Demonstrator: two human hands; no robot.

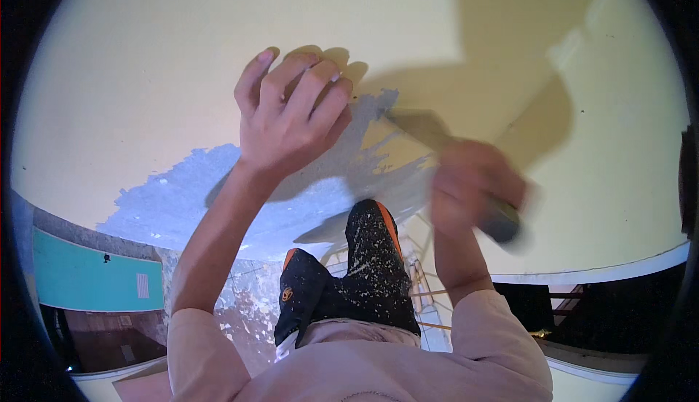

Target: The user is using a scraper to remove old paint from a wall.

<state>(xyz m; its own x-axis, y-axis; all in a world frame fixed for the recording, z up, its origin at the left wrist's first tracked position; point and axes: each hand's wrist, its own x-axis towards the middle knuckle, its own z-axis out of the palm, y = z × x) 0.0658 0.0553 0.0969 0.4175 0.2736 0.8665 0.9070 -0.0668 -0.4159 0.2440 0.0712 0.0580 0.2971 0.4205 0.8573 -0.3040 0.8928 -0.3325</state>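
Observation:
A yellow painted wall [164,63] fills the space before me, with a jagged patch of bare grey plaster [180,194] where the paint is off. My left hand [295,107] is at the wall above this patch, its fingers bent and spread, holding nothing. My right hand [475,183], blurred by motion, grips the handle of a paint scraper [418,124]. The scraper's blade points up and left, its tip at the upper right edge of the bare patch. Strips of yellow paint [401,153] stay on the plaster just below the blade.
Pale flakes dot my black trousers [374,249] and lie scattered over the floor [246,314]. A turquoise panel [98,276] stands at the lower left. To the lower right, the wall's white bottom edge [590,271] borders a dark opening [617,309].

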